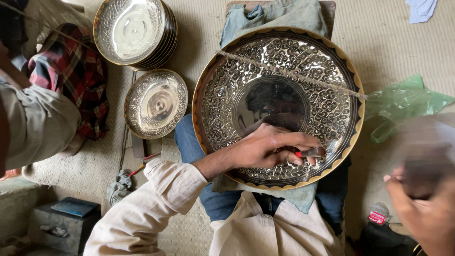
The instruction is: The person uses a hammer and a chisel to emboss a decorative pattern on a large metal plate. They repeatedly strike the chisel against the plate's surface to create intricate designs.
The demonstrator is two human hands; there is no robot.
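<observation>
Holding a small engraving tool (310, 152) in my left hand (265, 149), fingers clenched round its red-banded shaft, tip resting on the large engraved metal tray (246, 80). The tray lies across my lap on a grey cloth (279, 14), gold rim toward me, plain mirror centre just beyond my knuckles.

Position: the hand sits on the near part of the patterned band, right of the tray's middle. The tool's long axis runs roughly left to right, point toward the right rim. The unworked-looking centre disc lies straight up and away from the hand; the near rim is just below it.

Right hand (422, 199): low right of view, off the tray, well apart from the tool. It is blurred; it seems closed on something dark, but I cannot tell what, nor for certain how it is closed. The left hand is plainly the nearer one to the tray.

A knotted cord (294, 73) stretches across the tray's upper half, clear of the hand.

Surroundings: smaller engraved dish (156, 103) on the floor to the left, a stack of bowls (135, 31) beyond it, green plastic bag (403, 102) to the right.
</observation>
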